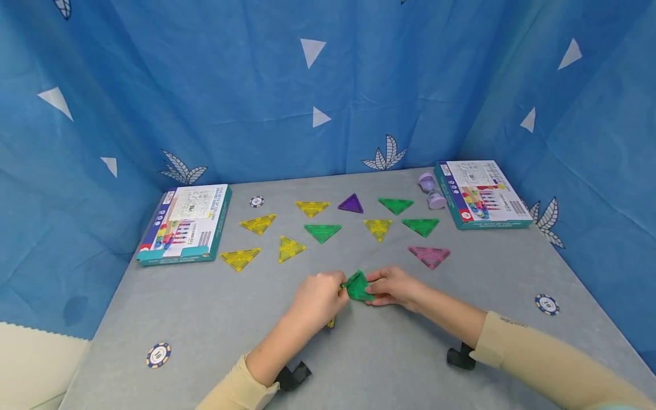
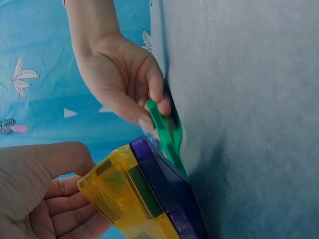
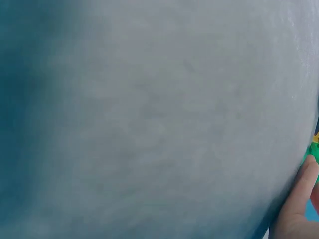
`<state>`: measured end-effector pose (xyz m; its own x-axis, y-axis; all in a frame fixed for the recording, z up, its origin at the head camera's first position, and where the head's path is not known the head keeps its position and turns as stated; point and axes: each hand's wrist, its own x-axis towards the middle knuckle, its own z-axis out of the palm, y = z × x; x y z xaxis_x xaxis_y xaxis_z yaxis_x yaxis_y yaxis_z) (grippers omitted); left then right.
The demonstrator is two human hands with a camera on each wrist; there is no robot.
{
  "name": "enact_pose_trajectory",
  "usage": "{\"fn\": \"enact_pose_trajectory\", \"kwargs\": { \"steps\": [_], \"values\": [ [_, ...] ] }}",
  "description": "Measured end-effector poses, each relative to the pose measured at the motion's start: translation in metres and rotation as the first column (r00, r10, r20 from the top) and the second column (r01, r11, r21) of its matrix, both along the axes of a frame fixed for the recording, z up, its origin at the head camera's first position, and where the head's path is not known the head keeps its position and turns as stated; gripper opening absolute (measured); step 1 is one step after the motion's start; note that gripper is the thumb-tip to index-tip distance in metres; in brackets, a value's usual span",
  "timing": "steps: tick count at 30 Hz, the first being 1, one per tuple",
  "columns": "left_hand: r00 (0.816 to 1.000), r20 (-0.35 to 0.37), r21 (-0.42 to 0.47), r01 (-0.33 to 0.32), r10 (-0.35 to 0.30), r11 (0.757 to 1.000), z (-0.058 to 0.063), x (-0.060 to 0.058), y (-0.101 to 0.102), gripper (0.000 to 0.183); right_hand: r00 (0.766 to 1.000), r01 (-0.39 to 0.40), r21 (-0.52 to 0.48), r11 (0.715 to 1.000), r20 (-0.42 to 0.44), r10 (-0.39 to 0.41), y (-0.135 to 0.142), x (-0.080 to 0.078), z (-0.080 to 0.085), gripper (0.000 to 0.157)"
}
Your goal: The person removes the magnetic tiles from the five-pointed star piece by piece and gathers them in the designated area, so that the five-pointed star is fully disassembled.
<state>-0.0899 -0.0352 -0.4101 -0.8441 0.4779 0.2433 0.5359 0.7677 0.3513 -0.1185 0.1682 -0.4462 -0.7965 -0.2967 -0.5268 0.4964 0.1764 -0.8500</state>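
My left hand [image 1: 320, 293] grips translucent magnetic tiles. In the left wrist view these are yellow tiles [image 2: 119, 191] with a purple tile [image 2: 167, 184] against their outer side. Just to the right, my right hand [image 1: 394, 286] pinches green magnetic tiles [image 1: 360, 286] between thumb and fingers. The green pieces [image 2: 164, 132] reach down to the purple tile; whether they touch it I cannot tell. Only the fingers and part of the green show at the edge of the right wrist view. My left hand covers most of the yellow in the head view.
Beyond the hands lie several loose triangular tiles, among them a purple one [image 1: 351, 204], a pink one [image 1: 430, 256] and a green one [image 1: 323, 232]. Boxes stand at the left [image 1: 184, 225] and right [image 1: 484, 193]. A lilac sand timer [image 1: 432, 191] and round chips [image 1: 159, 355] lie around.
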Motion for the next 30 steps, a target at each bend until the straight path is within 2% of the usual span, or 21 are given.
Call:
{"fn": "enact_pose_trajectory", "kwargs": {
  "steps": [7, 12, 16, 20, 25, 28, 30],
  "values": [
    [1.000, 0.024, -0.003, 0.008, -0.008, 1.000, 0.002, 0.000, -0.002, 0.009, 0.996, -0.055, 0.030, 0.998, -0.063, 0.057, 0.029, 0.006, 0.007, 0.042],
    [0.997, 0.070, 0.006, 0.018, -0.019, 1.000, 0.004, 0.000, -0.003, 0.012, 0.992, 0.030, 0.039, 0.999, -0.127, -0.025, 0.050, -0.010, 0.015, 0.042],
    [0.996, 0.088, 0.006, 0.029, -0.029, 1.000, 0.003, 0.000, -0.003, 0.012, 0.989, 0.086, 0.054, 0.995, -0.126, -0.078, 0.060, -0.027, 0.015, 0.045],
    [0.994, 0.106, 0.007, 0.035, -0.036, 0.999, 0.003, 0.000, -0.002, 0.013, 0.993, 0.052, 0.114, 0.992, -0.112, -0.039, 0.065, -0.037, 0.011, 0.046],
    [0.994, 0.103, 0.014, 0.040, -0.041, 0.999, 0.004, 0.000, -0.002, 0.012, 0.990, -0.007, 0.199, 0.980, -0.138, 0.035, 0.065, -0.043, 0.012, 0.041],
    [0.995, 0.092, 0.016, 0.046, -0.047, 0.999, 0.004, 0.000, -0.003, 0.012, 0.976, -0.029, 0.258, 0.966, -0.199, 0.083, 0.063, -0.045, 0.015, 0.039],
    [0.995, 0.087, 0.016, 0.049, -0.050, 0.999, 0.004, 0.000, -0.003, 0.012, 0.959, -0.044, 0.307, 0.951, -0.254, 0.126, 0.064, -0.046, 0.018, 0.038]
  ]
}}
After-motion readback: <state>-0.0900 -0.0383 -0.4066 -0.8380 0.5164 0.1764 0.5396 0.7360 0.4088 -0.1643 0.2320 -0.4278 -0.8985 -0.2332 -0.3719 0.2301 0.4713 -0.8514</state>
